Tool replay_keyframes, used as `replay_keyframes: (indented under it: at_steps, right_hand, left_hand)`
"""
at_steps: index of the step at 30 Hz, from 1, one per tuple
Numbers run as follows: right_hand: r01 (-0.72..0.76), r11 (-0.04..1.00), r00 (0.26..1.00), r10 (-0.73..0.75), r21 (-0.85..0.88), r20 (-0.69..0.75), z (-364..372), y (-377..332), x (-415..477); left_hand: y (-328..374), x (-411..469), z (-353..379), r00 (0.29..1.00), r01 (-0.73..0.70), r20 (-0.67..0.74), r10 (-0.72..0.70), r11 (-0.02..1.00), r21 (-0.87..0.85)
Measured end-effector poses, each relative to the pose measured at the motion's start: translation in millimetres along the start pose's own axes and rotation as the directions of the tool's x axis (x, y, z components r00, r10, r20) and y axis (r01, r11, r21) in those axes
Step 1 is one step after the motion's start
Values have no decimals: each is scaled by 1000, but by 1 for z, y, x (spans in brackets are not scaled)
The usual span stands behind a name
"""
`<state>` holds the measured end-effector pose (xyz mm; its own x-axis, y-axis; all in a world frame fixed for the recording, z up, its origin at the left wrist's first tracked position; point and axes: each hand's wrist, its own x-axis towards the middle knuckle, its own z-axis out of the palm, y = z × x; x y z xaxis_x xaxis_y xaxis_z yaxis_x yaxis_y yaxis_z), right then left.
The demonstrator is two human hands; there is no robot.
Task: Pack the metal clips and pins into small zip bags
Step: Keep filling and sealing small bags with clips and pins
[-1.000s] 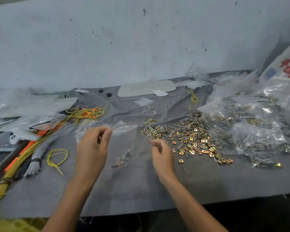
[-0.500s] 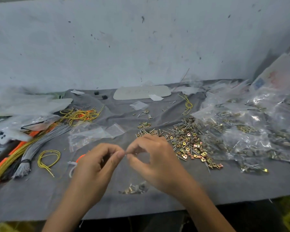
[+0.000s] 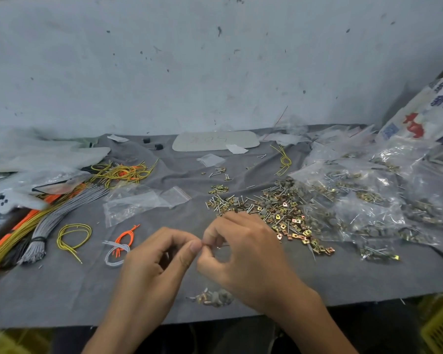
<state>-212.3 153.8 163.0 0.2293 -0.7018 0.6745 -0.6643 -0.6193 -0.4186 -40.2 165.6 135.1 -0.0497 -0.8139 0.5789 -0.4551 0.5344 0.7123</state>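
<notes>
My left hand and my right hand meet fingertip to fingertip above the near part of the grey cloth. Both pinch the top edge of a small clear zip bag, which hangs below them with a few clips and pins at its bottom. A loose heap of brass clips and steel pins lies just beyond my right hand. Empty zip bags lie beyond my left hand.
Filled clear bags pile up at the right. Bundles of grey, orange and yellow cords lie at the left, with small cord loops near my left hand. A pale oval plate sits by the wall.
My hands came together and drew toward me with the bag; a second ago the left held it open on the cloth while the right reached by the heap.
</notes>
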Motion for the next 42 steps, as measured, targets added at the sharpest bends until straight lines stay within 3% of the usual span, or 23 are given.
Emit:
replay_keyframes:
  at_steps: [10, 14, 23, 27, 29, 34, 37, 42]
  right_hand:
    - [14, 999, 1000, -14, 34, 20, -11, -3, 0]
    - [8, 1000, 999, -8, 12, 48, -23, 4, -3]
    - [-40, 993, 997, 47, 114, -63, -45, 28, -16]
    - [-185, 955, 956, 230, 233, -183, -62, 49, -25]
    - [-238, 935, 946, 284, 263, -155, -70, 56, -29]
    - [-136, 971, 990, 124, 196, 72, -49, 20, -25]
    - [-10, 1000, 984, 8, 13, 180, -23, 1, -12]
    - [16, 1000, 991, -17, 8, 132, -13, -4, -6]
  left_hand:
    - [13, -2, -2, 997, -80, -3, 81, 987, 138]
    - [13, -1, -4, 995, -62, -73, 73, 989, 137]
    - [5, 3, -10, 989, -28, -142, 46, 992, 126]
    - [-8, 4, -30, 958, 58, -281, -59, 998, -11]
    - [-12, 2, -42, 966, 54, -255, -41, 998, 43]
    - [-8, -3, -31, 996, -14, -85, 39, 959, 284]
    - [-4, -2, -20, 996, -74, -26, 87, 941, 330]
    - [2, -4, -4, 994, -106, -10, 111, 969, 225]
